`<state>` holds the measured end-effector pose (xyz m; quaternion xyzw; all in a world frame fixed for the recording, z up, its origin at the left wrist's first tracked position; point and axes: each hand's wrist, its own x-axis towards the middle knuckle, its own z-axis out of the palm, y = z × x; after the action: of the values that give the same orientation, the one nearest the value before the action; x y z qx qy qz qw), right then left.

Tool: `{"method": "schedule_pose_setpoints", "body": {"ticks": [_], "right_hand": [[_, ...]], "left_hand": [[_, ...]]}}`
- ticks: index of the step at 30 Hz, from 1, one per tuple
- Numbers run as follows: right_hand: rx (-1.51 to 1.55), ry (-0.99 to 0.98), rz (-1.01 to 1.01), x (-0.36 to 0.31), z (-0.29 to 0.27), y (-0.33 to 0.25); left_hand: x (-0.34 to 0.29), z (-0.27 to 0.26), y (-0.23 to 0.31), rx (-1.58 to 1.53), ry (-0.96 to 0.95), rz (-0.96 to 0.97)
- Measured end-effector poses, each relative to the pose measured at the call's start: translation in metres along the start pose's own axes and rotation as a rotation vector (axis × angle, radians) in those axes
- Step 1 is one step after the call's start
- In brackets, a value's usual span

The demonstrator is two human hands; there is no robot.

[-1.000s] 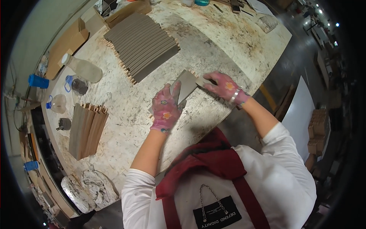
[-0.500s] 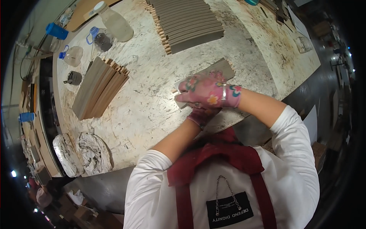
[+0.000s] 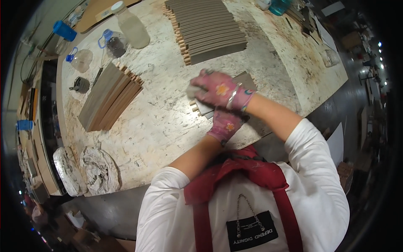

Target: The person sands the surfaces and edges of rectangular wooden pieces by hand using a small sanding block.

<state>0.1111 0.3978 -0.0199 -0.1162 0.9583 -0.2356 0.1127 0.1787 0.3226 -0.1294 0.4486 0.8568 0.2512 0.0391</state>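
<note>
In front of me is a grey wooden slat [image 3: 245,79] with short pale dowels [image 3: 194,108] sticking out of its left end. My left hand [image 3: 226,125], in a pink flowered glove, grips its near edge; the fingertips are partly hidden. Above the slat, my right hand [image 3: 217,89] wears a matching glove and is closed on a whitish pad [image 3: 193,92], blurred by motion. How much of the pad touches the slat cannot be made out.
Similar slats form a large stack [image 3: 214,33] at the far side and a smaller fanned stack [image 3: 111,98] at left. Bottles, including a tall clear one [image 3: 133,29], stand far left. Crumpled wrapped bundles [image 3: 100,170] lie near left. A glass jar [image 3: 330,58] sits at right.
My right hand has shifted a little away from me, and the whitish pad now shows at its fingers. More of my left hand and of the slat's dowelled end is visible.
</note>
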Motion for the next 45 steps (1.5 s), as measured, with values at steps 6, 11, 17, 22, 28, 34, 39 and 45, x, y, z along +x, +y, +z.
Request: {"method": "schedule_pose_setpoints", "body": {"ticks": [6, 11, 17, 22, 28, 34, 39, 45], "right_hand": [[-0.039, -0.001, 0.133, -0.032, -0.013, 0.049], [-0.051, 0.25, 0.298, -0.094, -0.037, 0.143], [0.136, 0.42, 0.351, -0.119, -0.04, 0.161], [0.587, 0.65, 0.427, -0.132, -0.01, 0.165], [1.118, 0.806, 0.544, -0.16, -0.008, 0.167], [1.232, 0.846, 0.59, -0.169, 0.022, 0.163], [1.261, 0.873, 0.589, -0.16, 0.03, 0.152], [0.949, 0.809, 0.513, -0.144, 0.019, 0.156]], "left_hand": [[0.012, -0.037, 0.015, 0.094, -0.009, 0.02], [0.014, -0.033, 0.016, 0.287, 0.016, 0.145], [0.028, -0.062, -0.005, 0.019, 0.03, 0.05], [0.023, -0.104, -0.033, 0.102, -0.151, -0.081], [0.034, -0.13, -0.038, 0.293, -0.013, 0.022], [0.028, -0.125, -0.004, 0.432, -0.265, 0.1], [0.022, -0.087, -0.013, 0.271, 0.091, 0.298], [0.015, -0.082, -0.013, 0.126, -0.037, 0.066]]}}
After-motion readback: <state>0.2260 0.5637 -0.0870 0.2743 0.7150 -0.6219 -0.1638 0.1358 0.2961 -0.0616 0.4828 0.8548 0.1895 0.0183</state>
